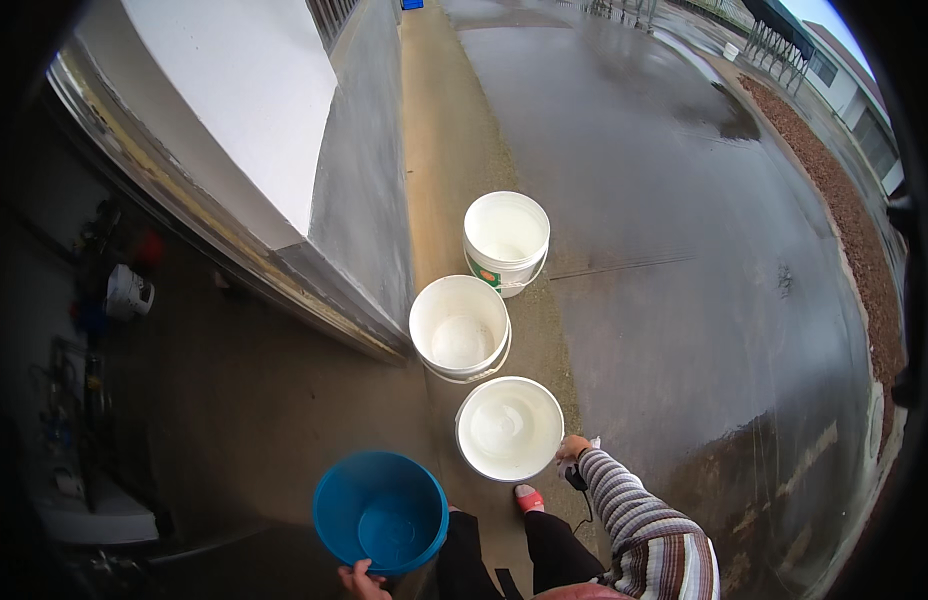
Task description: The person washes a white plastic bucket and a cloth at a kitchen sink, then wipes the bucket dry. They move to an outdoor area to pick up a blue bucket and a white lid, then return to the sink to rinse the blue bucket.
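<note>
My left hand (364, 580) grips the near rim of a blue plastic bucket (336, 491) at the lower left, with nothing visible inside it. At the right edge of the nearest white plastic bucket (510, 427), my right hand (572, 448) has its fingers curled at the rim; part of the grip is hidden. Just beyond stands a second white bucket (459, 322) with its bail handle hanging down. A third white bucket (507, 232), bearing a green label, is farthest away. By my right wrist hangs a small black device (576, 478) with a cord.
A wall corner (314, 247) and door frame (359, 349) border the buckets on the left. Through the doorway, a dim room holds a white container (129, 292) and clutter. Wet concrete (659, 225) stretches right. My foot in a red sandal (529, 499) is close to the nearest white bucket.
</note>
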A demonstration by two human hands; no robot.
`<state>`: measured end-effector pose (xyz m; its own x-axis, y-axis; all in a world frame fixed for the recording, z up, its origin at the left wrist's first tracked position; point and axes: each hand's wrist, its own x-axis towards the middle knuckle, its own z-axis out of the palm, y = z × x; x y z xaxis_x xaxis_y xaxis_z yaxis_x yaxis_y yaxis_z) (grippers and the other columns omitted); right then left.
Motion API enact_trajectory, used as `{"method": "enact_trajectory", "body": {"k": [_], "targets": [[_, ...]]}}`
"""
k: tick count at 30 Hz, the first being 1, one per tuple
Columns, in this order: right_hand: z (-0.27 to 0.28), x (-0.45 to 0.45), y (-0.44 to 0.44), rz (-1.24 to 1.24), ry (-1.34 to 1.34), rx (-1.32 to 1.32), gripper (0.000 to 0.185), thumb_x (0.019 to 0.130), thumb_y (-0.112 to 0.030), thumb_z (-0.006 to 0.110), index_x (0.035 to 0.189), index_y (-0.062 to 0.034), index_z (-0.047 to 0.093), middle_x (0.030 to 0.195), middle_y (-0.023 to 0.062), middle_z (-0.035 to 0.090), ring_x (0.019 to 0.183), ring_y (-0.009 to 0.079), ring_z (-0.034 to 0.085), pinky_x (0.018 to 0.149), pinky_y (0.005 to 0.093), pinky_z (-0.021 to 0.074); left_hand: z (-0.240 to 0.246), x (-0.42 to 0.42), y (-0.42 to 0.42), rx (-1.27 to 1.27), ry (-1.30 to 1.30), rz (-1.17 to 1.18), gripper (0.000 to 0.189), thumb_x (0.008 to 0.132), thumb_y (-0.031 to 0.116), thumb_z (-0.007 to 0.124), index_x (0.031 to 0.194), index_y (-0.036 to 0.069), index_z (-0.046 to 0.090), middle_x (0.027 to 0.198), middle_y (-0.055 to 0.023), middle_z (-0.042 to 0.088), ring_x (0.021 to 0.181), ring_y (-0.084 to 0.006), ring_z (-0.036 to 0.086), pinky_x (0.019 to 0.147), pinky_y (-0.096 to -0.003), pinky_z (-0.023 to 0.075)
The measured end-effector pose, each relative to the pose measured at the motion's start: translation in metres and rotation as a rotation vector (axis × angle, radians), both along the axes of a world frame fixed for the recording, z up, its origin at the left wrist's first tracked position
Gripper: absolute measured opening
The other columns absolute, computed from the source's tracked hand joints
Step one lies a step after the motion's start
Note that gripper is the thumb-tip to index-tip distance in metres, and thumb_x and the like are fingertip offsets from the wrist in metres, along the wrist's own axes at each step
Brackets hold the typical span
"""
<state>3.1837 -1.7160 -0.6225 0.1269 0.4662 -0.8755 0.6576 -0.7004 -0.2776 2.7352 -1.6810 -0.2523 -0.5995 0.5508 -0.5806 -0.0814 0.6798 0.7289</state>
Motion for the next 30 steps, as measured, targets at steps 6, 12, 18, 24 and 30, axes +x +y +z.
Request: {"method": "enact_trajectory", "body": {"k": [6, 12, 18, 24, 30], "targets": [[0.018, -0.026, 0.012, 0.114, 0.12, 0.161, 0.038, 0.076, -0.04, 0.062, 0.099, -0.0102, 0.071, 0.099, 0.0167, 0.068, 0.086, 0.0325, 0.065, 0.077, 0.0395, 0.0512, 0.057, -0.006, 0.024, 0.073, 0.029, -0.139, 0.041, 0.08, 0.03, 0.063, 0.112, 0.006, 0.054, 0.101, -0.0087, 0.058, 0.086, -0.0205, 0.055, 0.07, -0.0357, 0.0463], [0.094, -0.056, 0.044, -0.033, 0.357, 0.315, 0.033, 0.084, -0.04, 0.058, 0.103, -0.0165, 0.07, 0.09, 0.0198, 0.067, 0.081, 0.0311, 0.062, 0.074, 0.0387, 0.0487, 0.063, -0.057, 0.078, 0.212, 0.002, -0.113, 0.043, 0.08, 0.03, 0.062, 0.113, 0.006, 0.054, 0.107, -0.0092, 0.056, 0.088, -0.0204, 0.055, 0.075, -0.0382, 0.0457], [0.165, -0.117, 0.129, -0.15, 0.217, 0.215, 0.052, 0.075, -0.047, 0.065, 0.101, -0.0022, 0.071, 0.102, 0.0163, 0.069, 0.09, 0.027, 0.066, 0.081, 0.0349, 0.0508, 0.056, -0.137, 0.149, 0.294, -0.086, -0.128, 0.04, 0.079, 0.027, 0.062, 0.112, 0.006, 0.052, 0.103, -0.0086, 0.055, 0.084, -0.0186, 0.053, 0.071, -0.0345, 0.0439], [0.248, -0.212, 0.245, 0.279, 0.281, 0.636, 0.034, 0.08, -0.023, 0.062, 0.111, -0.0111, 0.066, 0.093, 0.0142, 0.069, 0.081, 0.0286, 0.067, 0.072, 0.0379, 0.0534, 0.069, -0.226, 0.209, 0.349, -0.121, -0.098, 0.037, 0.079, 0.024, 0.062, 0.11, 0.007, 0.05, 0.099, -0.0081, 0.054, 0.08, -0.0168, 0.051, 0.067, -0.0308, 0.0421], [0.307, -0.33, 0.37, 0.658, 0.311, 0.994, 0.041, 0.078, -0.003, 0.058, 0.118, -0.0094, 0.059, 0.112, 0.0171, 0.063, 0.101, 0.0371, 0.06, 0.087, 0.0389, 0.0498, 0.074, -0.311, 0.255, 0.462, -0.108, -0.003, 0.035, 0.079, 0.02, 0.062, 0.108, 0.007, 0.048, 0.095, -0.0075, 0.053, 0.076, -0.015, 0.049, 0.063, -0.0271, 0.0403]]}}
